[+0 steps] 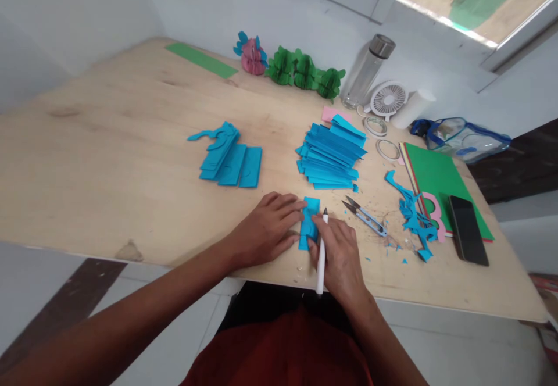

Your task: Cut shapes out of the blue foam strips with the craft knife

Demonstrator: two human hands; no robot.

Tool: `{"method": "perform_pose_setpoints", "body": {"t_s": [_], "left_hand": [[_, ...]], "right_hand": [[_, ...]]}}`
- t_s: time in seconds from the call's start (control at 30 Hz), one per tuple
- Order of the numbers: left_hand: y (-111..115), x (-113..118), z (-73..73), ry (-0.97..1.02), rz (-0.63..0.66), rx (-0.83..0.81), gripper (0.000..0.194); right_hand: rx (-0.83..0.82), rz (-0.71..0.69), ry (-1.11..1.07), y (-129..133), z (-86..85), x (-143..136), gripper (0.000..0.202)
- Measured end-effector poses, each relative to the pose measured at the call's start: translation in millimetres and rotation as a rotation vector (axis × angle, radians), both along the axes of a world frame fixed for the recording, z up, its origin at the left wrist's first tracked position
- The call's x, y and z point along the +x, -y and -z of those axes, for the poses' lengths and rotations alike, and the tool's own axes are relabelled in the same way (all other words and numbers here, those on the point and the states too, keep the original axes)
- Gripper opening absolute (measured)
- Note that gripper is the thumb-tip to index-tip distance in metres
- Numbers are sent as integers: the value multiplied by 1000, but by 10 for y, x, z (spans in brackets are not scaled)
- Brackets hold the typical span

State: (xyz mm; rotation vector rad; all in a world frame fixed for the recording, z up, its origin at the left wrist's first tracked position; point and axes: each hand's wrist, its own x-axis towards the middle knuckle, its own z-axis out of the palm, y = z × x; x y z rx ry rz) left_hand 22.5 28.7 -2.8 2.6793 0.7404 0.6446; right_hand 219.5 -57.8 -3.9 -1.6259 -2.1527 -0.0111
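A small folded blue paper strip (311,206) lies near the table's front edge, with another blue piece on top of it. My left hand (272,226) rests flat on the left, fingers apart, their tips touching the strip's edge. On the other side, my right hand (342,252) grips a white pen (321,261), its dark tip pointing up and away from me. Fingers of that hand also press on the strip. Thread snips (366,217) with blue handles lie just right of the right hand. A pile of folded blue paper (331,153) sits beyond the strip.
More blue pieces (229,162) lie at left. Blue scraps (412,211), a phone (468,229) and green sheets (449,177) are at right. Along the wall stand green paper figures (304,72), a pink one (253,56), a bottle (366,75) and a fan (389,98).
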Motion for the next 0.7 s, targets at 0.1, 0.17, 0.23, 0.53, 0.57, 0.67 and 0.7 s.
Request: {"method": "perform_pose_setpoints", "body": {"t_s": [0.1, 0.17, 0.23, 0.53, 0.57, 0.67, 0.7], "left_hand": [[1, 0, -9, -3, 2, -2, 32], [3, -1, -10, -2, 2, -2, 32], [6, -3, -10, -4, 0, -2, 32], [3, -6, -1, -1, -1, 8, 34], [1, -5, 4, 2, -2, 15, 34], [-6, 1, 23, 13, -5, 33, 33], [-9, 3, 30, 17, -6, 35, 33]], "right_hand": [[1, -8, 5, -2, -10, 0, 34], [9, -11, 6, -3, -15, -1, 34], [11, -13, 6, -3, -15, -1, 34], [-5, -8, -1, 1, -6, 1, 35], [-9, -7, -3, 1, -8, 0, 35], [-18, -3, -3, 2, -15, -3, 34], [-20, -4, -1, 2, -18, -4, 34]]}}
